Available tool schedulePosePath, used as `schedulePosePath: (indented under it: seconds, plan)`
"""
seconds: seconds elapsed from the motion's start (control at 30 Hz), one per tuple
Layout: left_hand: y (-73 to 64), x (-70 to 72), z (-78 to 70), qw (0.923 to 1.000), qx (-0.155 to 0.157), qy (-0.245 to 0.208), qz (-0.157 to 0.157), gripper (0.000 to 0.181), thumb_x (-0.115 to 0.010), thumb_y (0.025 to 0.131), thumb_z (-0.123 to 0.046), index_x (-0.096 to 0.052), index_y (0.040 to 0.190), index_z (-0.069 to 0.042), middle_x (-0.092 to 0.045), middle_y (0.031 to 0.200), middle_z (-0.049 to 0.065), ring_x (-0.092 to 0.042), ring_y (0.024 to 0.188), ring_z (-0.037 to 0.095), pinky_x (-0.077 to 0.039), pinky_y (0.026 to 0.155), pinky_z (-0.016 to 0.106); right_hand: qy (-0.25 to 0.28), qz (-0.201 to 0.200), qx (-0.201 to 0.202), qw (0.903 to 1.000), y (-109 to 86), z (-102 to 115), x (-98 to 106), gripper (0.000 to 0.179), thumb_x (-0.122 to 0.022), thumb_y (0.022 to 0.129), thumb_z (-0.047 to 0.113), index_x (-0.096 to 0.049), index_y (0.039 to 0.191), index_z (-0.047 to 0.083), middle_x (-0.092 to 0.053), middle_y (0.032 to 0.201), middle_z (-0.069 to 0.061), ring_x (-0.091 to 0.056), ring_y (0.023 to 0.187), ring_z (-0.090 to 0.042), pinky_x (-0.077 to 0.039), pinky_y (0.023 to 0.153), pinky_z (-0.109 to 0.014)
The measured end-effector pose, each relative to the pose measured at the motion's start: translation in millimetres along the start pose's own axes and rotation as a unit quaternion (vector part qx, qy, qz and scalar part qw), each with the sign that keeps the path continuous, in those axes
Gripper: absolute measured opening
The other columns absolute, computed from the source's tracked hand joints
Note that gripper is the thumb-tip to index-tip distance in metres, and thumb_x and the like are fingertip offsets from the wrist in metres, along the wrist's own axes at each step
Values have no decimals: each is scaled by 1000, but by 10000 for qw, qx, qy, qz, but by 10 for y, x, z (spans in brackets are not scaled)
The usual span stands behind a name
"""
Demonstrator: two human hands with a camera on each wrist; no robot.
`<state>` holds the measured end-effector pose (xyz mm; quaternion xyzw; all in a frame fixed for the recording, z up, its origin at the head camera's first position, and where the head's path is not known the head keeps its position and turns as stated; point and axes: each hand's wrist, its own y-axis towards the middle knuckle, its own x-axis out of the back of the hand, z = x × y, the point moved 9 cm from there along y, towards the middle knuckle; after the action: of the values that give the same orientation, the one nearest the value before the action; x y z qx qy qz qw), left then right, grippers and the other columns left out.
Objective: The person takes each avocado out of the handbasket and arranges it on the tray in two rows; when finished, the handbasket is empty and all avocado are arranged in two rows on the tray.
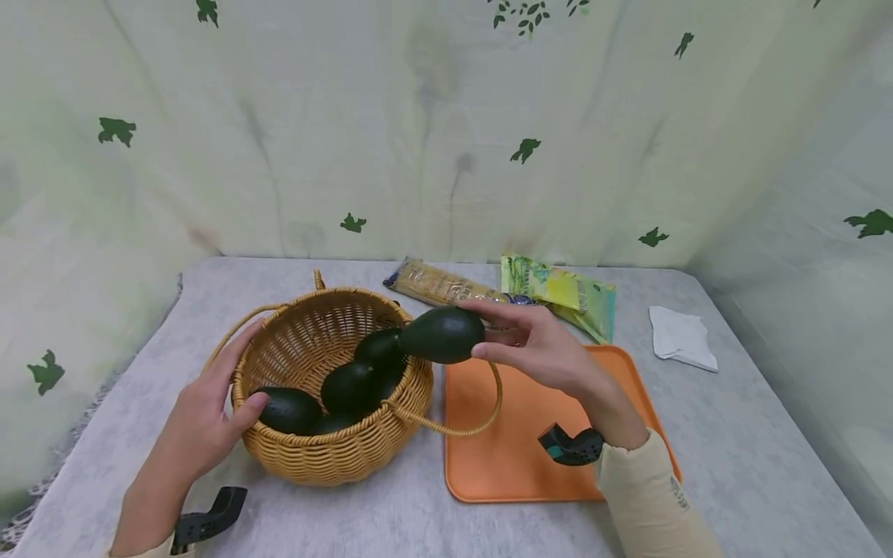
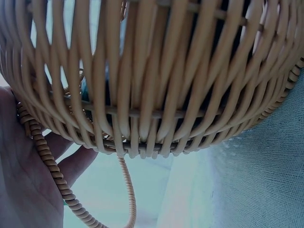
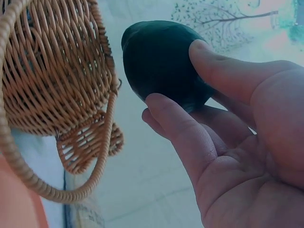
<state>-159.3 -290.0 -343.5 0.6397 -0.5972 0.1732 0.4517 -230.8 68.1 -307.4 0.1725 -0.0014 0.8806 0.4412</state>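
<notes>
An avocado (image 1: 443, 335) is pinched by the right hand (image 1: 540, 345) near the right rim of the basket (image 1: 321, 459). Its left rim is gripped by the left hand (image 1: 205, 415); more avocados (image 1: 346, 387) are contained inside. The tray (image 1: 498, 465) is partly hidden by the right arm (image 1: 652, 496).

Pale walls (image 1: 314, 139) printed with dark green bird-like shapes (image 1: 116, 130) rise behind and on both sides of a bench (image 1: 767, 473). A mottled grey cloth (image 1: 198, 302), fringed along its left edge, covers it.
</notes>
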Motion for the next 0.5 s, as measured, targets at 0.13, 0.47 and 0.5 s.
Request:
schedulePosePath:
  seconds: [0.13,0.47,0.5]
  plan:
    - [-5,2,7,10000,-32,-24,-16,80,-64,96,-28,-25,165,-30,-39,163,14,-52,129,52,-42,89,79,15,9,-129,9999,-5,-50,30,59,-74,95,13,-56,150,22,-56,151,-2,-66,124,-21,-58,93,-36]
    - [-9,3,-18,9999,-47,89,-34,80,-64,96,-26,-25,165,-28,-40,162,16,-53,127,52,-44,88,77,-155,-226,-296,9992,-53,-181,248,60,-76,93,17,-57,149,23,-57,150,-5,-71,117,-23,-58,92,-37]
    - [-10,4,-22,9999,-48,101,-41,80,-64,95,-25,-25,165,-28,-40,162,17,-53,127,52,-44,89,76,-154,-239,-307,9991,-58,-195,274,59,-76,94,16,-57,150,23,-57,150,-4,-71,117,-23,-58,93,-38]
